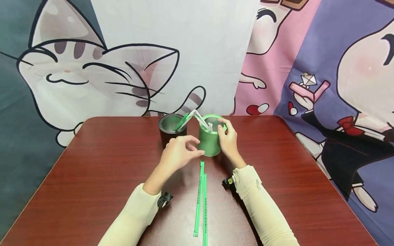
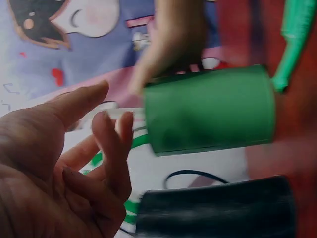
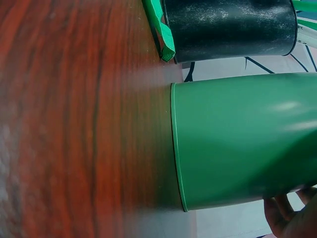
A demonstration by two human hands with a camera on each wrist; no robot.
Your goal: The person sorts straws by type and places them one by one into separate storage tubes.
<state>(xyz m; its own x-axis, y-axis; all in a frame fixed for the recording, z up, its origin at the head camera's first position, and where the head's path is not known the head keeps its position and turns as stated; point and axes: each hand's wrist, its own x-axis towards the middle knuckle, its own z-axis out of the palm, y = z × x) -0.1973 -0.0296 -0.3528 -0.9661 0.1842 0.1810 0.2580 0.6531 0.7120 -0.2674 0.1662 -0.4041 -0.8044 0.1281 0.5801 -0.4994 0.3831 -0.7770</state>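
My right hand [image 1: 228, 139] grips the green cup [image 1: 209, 145] by its right side near the rim; the right wrist view shows its fingers [image 3: 285, 215] against the wall. In front of that cup my left hand [image 1: 178, 153] hovers with bent, spread fingers and nothing between them. In the left wrist view the left hand [image 2: 74, 163] is apart from the cup. Beside it stands a black cup [image 1: 165, 136]. Green wrapped straws [image 1: 182, 121] lean out of the black cup, and white ones [image 1: 201, 120] out of the green cup, their tops meeting between the cups.
Two long green wrapped straws [image 1: 198, 205] lie on the dark red wooden table [image 1: 107, 171], between my forearms. A cloth backdrop [image 1: 200, 51] with cartoon figures hangs behind the table's far edge.
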